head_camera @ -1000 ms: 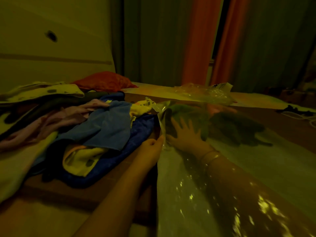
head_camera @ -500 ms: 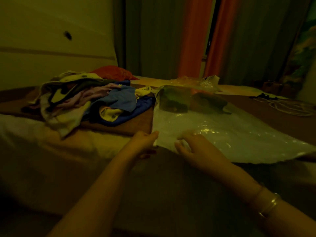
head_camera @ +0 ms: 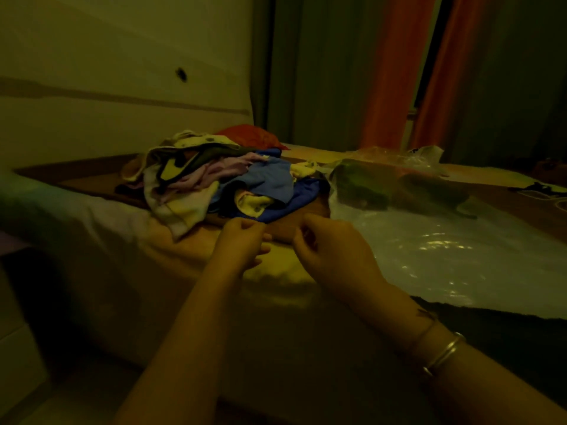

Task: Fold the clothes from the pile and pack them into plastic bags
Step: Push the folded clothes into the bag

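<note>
A pile of mixed clothes (head_camera: 221, 182) in blue, pink, yellow and white lies on the bed (head_camera: 101, 216). To its right a large clear plastic bag (head_camera: 435, 253) lies flat, with folded green clothes (head_camera: 362, 185) inside its far end. My left hand (head_camera: 242, 240) hovers at the bed's edge just in front of the pile, fingers curled, with nothing visible in them. My right hand (head_camera: 331, 253) is close beside it at the bag's left edge, fingers curled; the dim light hides whether it pinches the plastic.
A second crumpled plastic bag (head_camera: 423, 154) sits behind the packed one. A red cushion (head_camera: 251, 134) lies behind the pile. A pale headboard stands at the left and orange and grey curtains (head_camera: 395, 72) hang at the back. A cable (head_camera: 546, 191) lies far right.
My right hand came out of the bag and both hands drew back to the bag's near edge, then shifted left toward the pile. The view pulled back from the bed.
</note>
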{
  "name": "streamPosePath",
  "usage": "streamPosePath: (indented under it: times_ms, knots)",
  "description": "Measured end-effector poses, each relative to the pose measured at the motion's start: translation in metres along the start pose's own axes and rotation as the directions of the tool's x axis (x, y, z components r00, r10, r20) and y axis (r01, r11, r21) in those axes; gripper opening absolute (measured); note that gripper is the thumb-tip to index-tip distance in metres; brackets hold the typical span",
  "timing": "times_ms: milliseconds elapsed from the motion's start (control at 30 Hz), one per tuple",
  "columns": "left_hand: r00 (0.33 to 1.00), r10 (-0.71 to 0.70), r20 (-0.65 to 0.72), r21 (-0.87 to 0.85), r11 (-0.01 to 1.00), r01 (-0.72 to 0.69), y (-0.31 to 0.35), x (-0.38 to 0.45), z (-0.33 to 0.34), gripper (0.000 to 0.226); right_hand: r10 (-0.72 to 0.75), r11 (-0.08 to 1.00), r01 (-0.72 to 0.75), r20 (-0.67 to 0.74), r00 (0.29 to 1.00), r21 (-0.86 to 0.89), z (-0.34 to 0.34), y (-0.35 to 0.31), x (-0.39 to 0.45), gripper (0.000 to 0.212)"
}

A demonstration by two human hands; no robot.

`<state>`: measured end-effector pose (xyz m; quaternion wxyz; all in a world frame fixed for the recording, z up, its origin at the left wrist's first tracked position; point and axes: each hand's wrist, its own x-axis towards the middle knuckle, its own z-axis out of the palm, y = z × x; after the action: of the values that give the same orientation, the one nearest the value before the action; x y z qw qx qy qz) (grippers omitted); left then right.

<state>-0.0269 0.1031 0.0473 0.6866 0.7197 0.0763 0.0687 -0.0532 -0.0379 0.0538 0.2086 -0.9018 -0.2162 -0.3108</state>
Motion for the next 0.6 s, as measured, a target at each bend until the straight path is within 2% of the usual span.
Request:
streamPosePath:
  times_ms: [100,167,267,367,433,500,600]
  knots:
    - [0.995,-0.04,-0.088,-0.007,0.999,0.039,-0.009,0.019,-0.022,0.018,0.038,0.992,-0.038,0.003,0.999,0.121,0.039,-0.007,0.025,0.022]
    - [0.988,-0.05,-0.147,-0.014,0.999,0.048,-0.015,0.032,-0.036,0.015,0.103,0.978,-0.11,0.05,0.993,0.176,0.064,-0.009,0.042,0.019]
    - [0.977,-0.072,-0.202,-0.04,0.997,0.065,-0.022,0.049,-0.055,0.024,0.177,0.959,-0.2,0.128,0.976,0.199,0.101,-0.002,0.073,0.023]
    - [0.972,-0.084,-0.218,-0.063,0.995,0.072,-0.028,0.064,-0.069,0.022,0.194,0.97,-0.222,0.242,0.951,0.097,0.127,0.009,0.101,0.035]
    - [0.971,-0.08,-0.227,-0.044,0.996,0.072,-0.033,0.071,-0.072,0.018,0.236,0.972,-0.221,0.341,0.91,-0.085,0.139,0.021,0.118,0.039]
    - [0.971,-0.077,-0.228,-0.023,0.997,0.073,-0.038,0.076,-0.067,0.014,0.303,0.946,-0.23,0.368,0.879,-0.229,0.149,0.037,0.134,0.038]
    - [0.98,-0.062,-0.188,-0.01,0.998,0.061,-0.043,0.081,-0.055,0.015,0.4,0.906,-0.292,0.395,0.827,-0.305,0.16,0.05,0.15,0.027]
